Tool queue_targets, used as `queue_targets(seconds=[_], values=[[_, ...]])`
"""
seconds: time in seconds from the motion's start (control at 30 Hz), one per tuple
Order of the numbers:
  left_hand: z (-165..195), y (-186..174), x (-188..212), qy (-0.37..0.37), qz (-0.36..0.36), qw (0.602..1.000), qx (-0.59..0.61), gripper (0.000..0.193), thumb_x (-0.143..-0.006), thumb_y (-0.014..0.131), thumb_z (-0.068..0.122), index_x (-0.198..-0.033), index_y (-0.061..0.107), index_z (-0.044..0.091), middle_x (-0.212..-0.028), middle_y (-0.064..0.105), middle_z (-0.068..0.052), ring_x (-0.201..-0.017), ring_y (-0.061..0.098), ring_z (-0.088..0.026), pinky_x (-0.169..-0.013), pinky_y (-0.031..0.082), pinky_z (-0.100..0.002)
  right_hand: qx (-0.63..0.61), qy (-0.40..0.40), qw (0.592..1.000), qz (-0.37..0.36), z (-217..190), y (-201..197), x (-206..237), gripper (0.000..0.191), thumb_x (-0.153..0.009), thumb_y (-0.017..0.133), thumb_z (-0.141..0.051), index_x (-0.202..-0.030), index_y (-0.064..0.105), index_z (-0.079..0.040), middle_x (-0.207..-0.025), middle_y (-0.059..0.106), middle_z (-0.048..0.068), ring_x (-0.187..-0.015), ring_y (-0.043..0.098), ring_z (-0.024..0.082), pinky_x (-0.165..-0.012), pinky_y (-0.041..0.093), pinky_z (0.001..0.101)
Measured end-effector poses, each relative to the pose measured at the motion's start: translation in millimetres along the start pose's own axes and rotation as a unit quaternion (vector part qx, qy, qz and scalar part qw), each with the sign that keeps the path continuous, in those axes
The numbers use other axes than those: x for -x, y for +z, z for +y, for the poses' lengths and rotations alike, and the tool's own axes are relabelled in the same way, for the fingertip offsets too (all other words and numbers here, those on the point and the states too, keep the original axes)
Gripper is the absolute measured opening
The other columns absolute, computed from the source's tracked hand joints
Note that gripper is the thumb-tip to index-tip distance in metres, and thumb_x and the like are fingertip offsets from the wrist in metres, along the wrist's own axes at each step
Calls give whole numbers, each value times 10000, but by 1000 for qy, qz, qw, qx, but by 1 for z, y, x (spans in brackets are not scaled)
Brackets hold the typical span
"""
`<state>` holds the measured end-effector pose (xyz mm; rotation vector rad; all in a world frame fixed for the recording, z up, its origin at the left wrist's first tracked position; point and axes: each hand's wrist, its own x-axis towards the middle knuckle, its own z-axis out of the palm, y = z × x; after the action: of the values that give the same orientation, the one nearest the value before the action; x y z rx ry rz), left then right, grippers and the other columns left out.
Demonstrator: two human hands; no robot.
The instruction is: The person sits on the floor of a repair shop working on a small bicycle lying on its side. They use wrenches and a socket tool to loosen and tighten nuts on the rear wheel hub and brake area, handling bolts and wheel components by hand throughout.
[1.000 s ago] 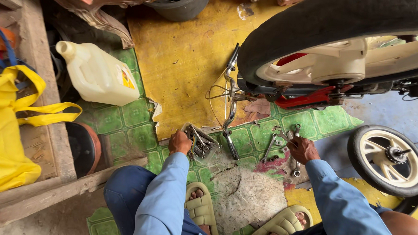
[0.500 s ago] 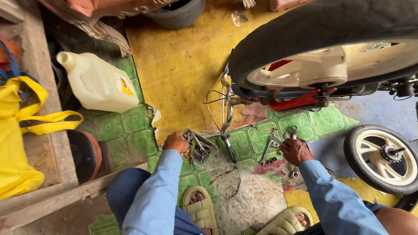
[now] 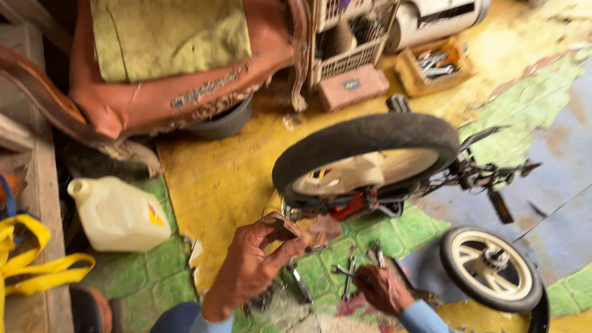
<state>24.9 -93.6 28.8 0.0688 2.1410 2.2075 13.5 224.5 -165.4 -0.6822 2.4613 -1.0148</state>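
Left hand (image 3: 255, 268) is raised off the floor with thumb and fingers pinched together on one small dark metal part (image 3: 281, 227), held up just below the big black tyre on its cream-coloured rim (image 3: 366, 163). I see my right hand (image 3: 384, 290) lower down, resting on the green and yellow painted floor (image 3: 216, 176) among a loose scatter of grey metal wrenches and tools (image 3: 351, 269); its fingers curl over something there, but the blur keeps me from telling whether they are closed on anything. I count two wheels: the large tyred one mounted on the black bike frame (image 3: 485, 175), and one smaller black wheel with cream spokes (image 3: 491, 267) lying flat just beside my right forearm. One white plastic jug with a yellow label (image 3: 117, 215) stands to the left, well apart from both hands, and one bright yellow cloth bag (image 3: 5, 267) sits at the left edge. Farther back I make out one small wooden box of tools (image 3: 433, 66) and one pale wire basket (image 3: 345, 29).
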Motion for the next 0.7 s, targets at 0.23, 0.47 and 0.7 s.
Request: queue_targets(seconds=[0.23, 0.47, 0.7], values=[[72, 43, -44, 189, 81, 975, -81, 79, -967, 711, 73, -1035, 681, 46, -1035, 810, -78, -918, 802, -147, -780, 656, -295, -61, 73, 995, 15, -3, -24, 28, 196, -893, 695, -217, -863, 680, -24, -689, 628, 153, -607, 599, 313, -598, 492, 428], [71, 56, -60, 156, 28, 981, -115, 204, -883, 762, 56, -1065, 670, 58, -996, 792, -69, -844, 809, -180, -667, 641, -314, -72, 104, 992, 11, 22, -12, 35, 203, -889, 707, -220, -888, 674, -19, -685, 631, 142, -611, 595, 295, -611, 486, 428], [74, 59, -73, 224, 15, 964, -142, 159, -922, 752, 37, -1062, 678, 56, -1016, 779, -86, -876, 793, -212, -748, 637, -315, -68, 97, 993, 8, 21, -16, 34, 189, -893, 704, -208, -885, 675, -22, -679, 612, 147, -612, 580, 296, -613, 475, 426]])
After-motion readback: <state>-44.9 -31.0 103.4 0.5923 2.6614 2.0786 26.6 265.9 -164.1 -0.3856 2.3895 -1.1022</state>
